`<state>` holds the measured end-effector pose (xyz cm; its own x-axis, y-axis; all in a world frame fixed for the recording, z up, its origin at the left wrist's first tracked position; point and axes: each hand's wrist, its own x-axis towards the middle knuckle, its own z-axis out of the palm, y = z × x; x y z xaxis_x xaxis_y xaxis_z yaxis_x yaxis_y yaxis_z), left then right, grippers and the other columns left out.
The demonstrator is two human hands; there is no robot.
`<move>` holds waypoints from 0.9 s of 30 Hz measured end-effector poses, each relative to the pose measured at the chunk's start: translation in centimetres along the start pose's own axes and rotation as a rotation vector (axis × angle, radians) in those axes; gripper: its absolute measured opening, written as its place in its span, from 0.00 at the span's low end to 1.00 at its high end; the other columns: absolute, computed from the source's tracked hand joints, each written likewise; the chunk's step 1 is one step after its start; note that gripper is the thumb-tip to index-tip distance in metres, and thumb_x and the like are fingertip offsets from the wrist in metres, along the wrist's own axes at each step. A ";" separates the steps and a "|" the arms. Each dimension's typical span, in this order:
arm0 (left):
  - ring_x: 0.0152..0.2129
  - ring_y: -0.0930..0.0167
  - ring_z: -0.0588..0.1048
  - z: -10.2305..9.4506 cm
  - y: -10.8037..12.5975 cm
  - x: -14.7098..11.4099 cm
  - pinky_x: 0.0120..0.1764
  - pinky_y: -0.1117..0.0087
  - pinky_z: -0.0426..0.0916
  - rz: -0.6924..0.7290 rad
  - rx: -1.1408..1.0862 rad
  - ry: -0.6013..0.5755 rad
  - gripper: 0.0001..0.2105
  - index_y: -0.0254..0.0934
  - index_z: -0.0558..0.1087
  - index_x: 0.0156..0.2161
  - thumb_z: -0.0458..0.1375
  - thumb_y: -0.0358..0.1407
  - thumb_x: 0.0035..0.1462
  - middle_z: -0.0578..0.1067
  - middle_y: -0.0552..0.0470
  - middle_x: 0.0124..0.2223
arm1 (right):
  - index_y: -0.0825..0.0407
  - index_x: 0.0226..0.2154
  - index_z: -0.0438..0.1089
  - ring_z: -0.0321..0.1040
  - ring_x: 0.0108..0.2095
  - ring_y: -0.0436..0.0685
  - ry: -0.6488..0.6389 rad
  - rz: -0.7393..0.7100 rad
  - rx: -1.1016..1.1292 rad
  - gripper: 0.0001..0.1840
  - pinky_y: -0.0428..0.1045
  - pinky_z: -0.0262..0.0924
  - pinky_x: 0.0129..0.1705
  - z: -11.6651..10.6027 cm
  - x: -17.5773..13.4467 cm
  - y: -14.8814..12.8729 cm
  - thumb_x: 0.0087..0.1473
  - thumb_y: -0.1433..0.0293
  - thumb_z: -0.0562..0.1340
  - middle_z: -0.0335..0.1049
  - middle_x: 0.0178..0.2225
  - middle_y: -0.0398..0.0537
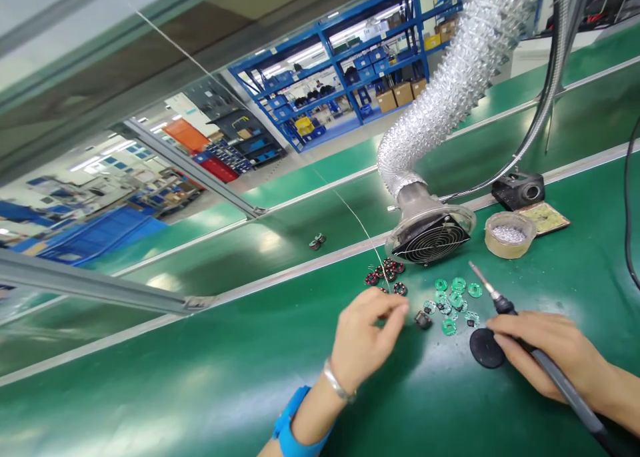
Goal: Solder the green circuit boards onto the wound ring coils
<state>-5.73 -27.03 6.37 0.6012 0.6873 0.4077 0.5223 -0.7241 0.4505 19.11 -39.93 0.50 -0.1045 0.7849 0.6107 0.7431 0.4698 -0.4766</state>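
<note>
A thin solder wire (367, 235) hangs down from above and runs to the pinched thumb and forefinger of my left hand (367, 333). In my right hand (560, 353) is a soldering iron (505, 305), held like a pen with its tip pointing up and to the left. Between the hands lie several small green ring-shaped circuit boards (455, 299) and one dark wound part (423, 319). Just beyond my left fingertips sits a cluster of red-and-black coils (387, 273). A round black disc (487, 348) lies beside my right fingers.
A fume extractor hood (433, 237) on a silver duct (445, 103) hangs low over the parts. Behind the iron are a tub of metal shavings (510, 235), a flat sponge tray (545, 217) and a black iron holder (519, 190). Two coils (317, 241) lie past the metal rail.
</note>
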 end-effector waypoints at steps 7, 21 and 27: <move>0.20 0.78 0.73 -2.6 4.4 11.8 0.26 0.76 0.70 0.166 -0.208 0.550 0.05 0.35 0.77 0.34 0.60 0.34 0.57 0.76 0.56 0.27 | 0.48 0.41 0.72 0.74 0.27 0.54 0.409 0.221 -0.235 0.08 0.49 0.68 0.32 -2.1 0.4 0.9 0.57 0.69 0.63 0.78 0.33 0.45; 0.27 0.73 0.74 1.5 5.0 2.8 0.31 0.71 0.71 0.324 -0.087 0.196 0.08 0.38 0.72 0.37 0.56 0.24 0.52 0.76 0.54 0.30 | 0.48 0.44 0.69 0.74 0.27 0.52 0.280 0.155 -0.054 0.12 0.47 0.68 0.32 -1.3 0.3 0.6 0.57 0.76 0.60 0.77 0.34 0.44; 0.31 0.66 0.71 4.4 1.0 -2.7 0.34 0.64 0.69 0.076 0.112 0.022 0.06 0.37 0.69 0.34 0.53 0.28 0.51 0.72 0.47 0.32 | 0.53 0.46 0.64 0.66 0.23 0.51 -0.005 -0.067 0.037 0.13 0.47 0.61 0.27 0.5 -0.1 0.1 0.60 0.79 0.54 0.71 0.27 0.43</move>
<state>-4.20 -29.85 2.26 0.6288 0.6301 0.4556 0.5403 -0.7754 0.3267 18.84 -39.70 0.06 -0.1560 0.7531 0.6391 0.7092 0.5358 -0.4582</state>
